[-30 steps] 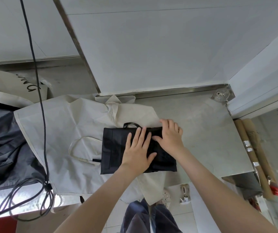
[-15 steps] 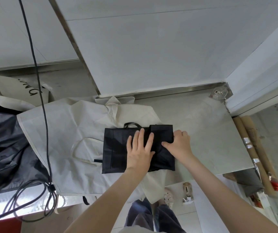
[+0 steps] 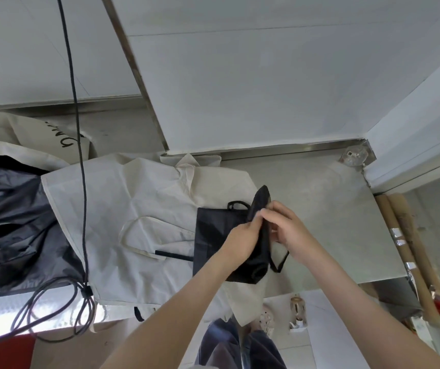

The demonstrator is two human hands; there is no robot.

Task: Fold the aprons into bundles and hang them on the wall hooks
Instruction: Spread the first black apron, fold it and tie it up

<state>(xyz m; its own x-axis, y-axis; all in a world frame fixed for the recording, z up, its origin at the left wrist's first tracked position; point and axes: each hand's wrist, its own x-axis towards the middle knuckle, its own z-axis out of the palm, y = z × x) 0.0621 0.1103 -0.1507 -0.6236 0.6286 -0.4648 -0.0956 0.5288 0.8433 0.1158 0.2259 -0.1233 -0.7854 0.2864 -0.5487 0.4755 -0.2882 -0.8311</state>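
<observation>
A folded black apron (image 3: pixel 213 233) lies on a cream apron (image 3: pixel 139 209) spread over the grey counter (image 3: pixel 333 209). Its right part is lifted upright into a narrow fold (image 3: pixel 260 203). My left hand (image 3: pixel 243 241) pinches that raised fold from the left. My right hand (image 3: pixel 288 227) grips it from the right, fingers curled round the cloth. A black strap loop (image 3: pixel 280 262) hangs out under my right hand, and another loop (image 3: pixel 237 205) shows at the apron's far edge.
A dark crumpled apron (image 3: pixel 8 227) lies at the left. A black cable (image 3: pixel 80 155) hangs down and coils at the counter's front edge. Cardboard tubes (image 3: pixel 410 251) lean at the right. White wall panels rise behind the counter. A metal bracket (image 3: pixel 353 157) sits in the far right corner.
The black apron lay flat under my pressing hands; now both hands have lifted its right part upright and hold it between them.
</observation>
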